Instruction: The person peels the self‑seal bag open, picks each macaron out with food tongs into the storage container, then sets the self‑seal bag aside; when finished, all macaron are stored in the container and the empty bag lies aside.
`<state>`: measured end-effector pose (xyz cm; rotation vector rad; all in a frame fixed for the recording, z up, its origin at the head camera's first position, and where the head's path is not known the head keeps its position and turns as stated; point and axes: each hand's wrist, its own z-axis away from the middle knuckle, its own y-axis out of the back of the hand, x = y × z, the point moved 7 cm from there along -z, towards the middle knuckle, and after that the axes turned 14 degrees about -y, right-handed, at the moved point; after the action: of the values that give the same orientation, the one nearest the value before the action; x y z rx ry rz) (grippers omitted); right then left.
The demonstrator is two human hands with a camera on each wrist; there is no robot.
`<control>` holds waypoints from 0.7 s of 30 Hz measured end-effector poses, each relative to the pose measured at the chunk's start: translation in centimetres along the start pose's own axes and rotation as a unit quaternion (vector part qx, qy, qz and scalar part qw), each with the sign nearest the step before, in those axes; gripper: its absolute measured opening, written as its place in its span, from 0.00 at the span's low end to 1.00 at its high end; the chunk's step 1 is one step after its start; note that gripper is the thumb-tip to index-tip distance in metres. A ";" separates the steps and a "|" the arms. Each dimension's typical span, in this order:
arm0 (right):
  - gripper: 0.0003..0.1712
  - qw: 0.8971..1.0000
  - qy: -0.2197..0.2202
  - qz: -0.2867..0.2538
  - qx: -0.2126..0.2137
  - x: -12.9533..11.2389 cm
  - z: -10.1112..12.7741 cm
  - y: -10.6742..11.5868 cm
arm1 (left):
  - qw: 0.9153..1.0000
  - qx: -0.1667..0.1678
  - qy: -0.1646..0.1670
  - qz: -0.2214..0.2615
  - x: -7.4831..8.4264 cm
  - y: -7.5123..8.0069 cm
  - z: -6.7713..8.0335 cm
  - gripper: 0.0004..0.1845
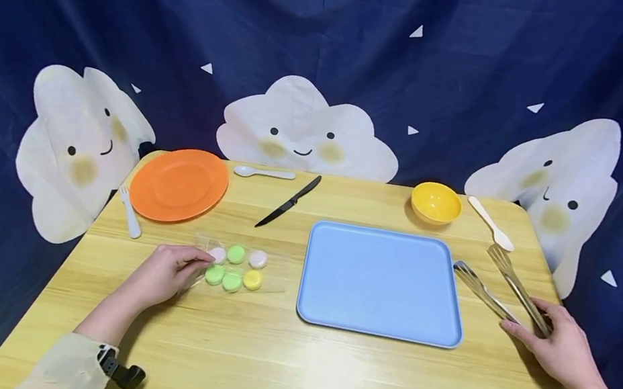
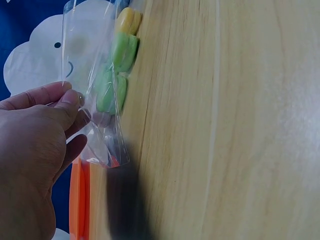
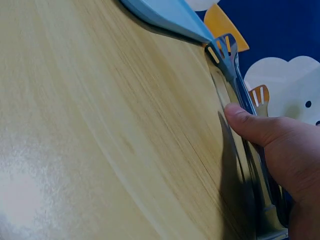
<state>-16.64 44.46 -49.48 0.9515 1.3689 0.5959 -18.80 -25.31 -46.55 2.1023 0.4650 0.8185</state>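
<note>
At the left of the table, my left hand [image 1: 169,273] pinches the near-left edge of a clear plastic bag [image 1: 277,272] between thumb and fingers. Inside the bag lie several macarons, green [image 1: 237,254], pale pink [image 1: 258,259] and yellow [image 1: 252,280]. The left wrist view shows the thumb and fingertips [image 2: 70,97] on the film. On the right side, my right hand [image 1: 559,346] grips metal tongs [image 1: 524,297] across their arms, thumb on one arm and fingers on the other. The slotted ends of the tongs are apart and point toward the back of the table.
A blue tray [image 1: 383,284] lies between the hands. Behind are an orange plate [image 1: 178,186], a yellow bowl [image 1: 436,204], a white spoon [image 1: 264,173], a black knife [image 1: 288,201] and another white spoon [image 1: 490,223]. A white fork [image 1: 130,213] lies by the plate.
</note>
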 end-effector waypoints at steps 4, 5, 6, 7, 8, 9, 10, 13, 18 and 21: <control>0.39 1.000 0.002 -0.002 0.010 0.1 -0.1 0.2 | 1.000 0.006 0.010 0.004 0.0 0.0 0.1 0.12; 0.38 1.000 0.002 -0.001 0.009 0.1 -0.1 0.2 | 1.000 0.008 0.013 0.005 0.0 0.0 0.1 0.11; 0.37 1.000 0.002 0.002 0.006 0.1 -0.2 0.2 | 1.000 0.010 0.014 0.006 0.0 0.0 0.1 0.11; 0.36 1.000 0.002 0.004 0.001 0.0 -0.3 0.1 | 1.000 0.012 0.013 0.006 0.0 0.0 0.2 0.11; 0.35 1.000 0.002 0.005 -0.004 -0.1 -0.3 0.1 | 1.000 0.016 0.012 0.007 0.0 0.1 0.3 0.11; 0.34 1.000 0.002 0.004 -0.009 -0.3 -0.3 0.1 | 1.000 0.020 0.010 0.007 -0.1 0.1 0.4 0.11; 0.33 1.000 0.001 0.005 -0.010 -0.4 -0.4 0.1 | 1.000 0.024 0.008 0.008 -0.1 0.0 0.4 0.11; 0.32 1.000 -0.012 -0.006 -0.019 -0.8 -0.2 0.5 | 0.999 0.034 0.002 0.010 -0.3 -0.1 0.5 0.11; 0.32 0.999 -0.012 -0.036 -0.032 -2.9 0.4 1.3 | 0.999 0.039 0.008 0.011 -0.5 -0.5 0.5 0.10; 0.28 0.997 0.026 -0.063 -0.037 -5.4 0.6 1.3 | 0.999 0.044 0.011 0.006 -0.6 -0.4 0.6 0.09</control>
<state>-16.60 40.49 -45.53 0.7882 1.4324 0.5741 -18.83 -25.70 -47.37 2.1807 0.5081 0.8418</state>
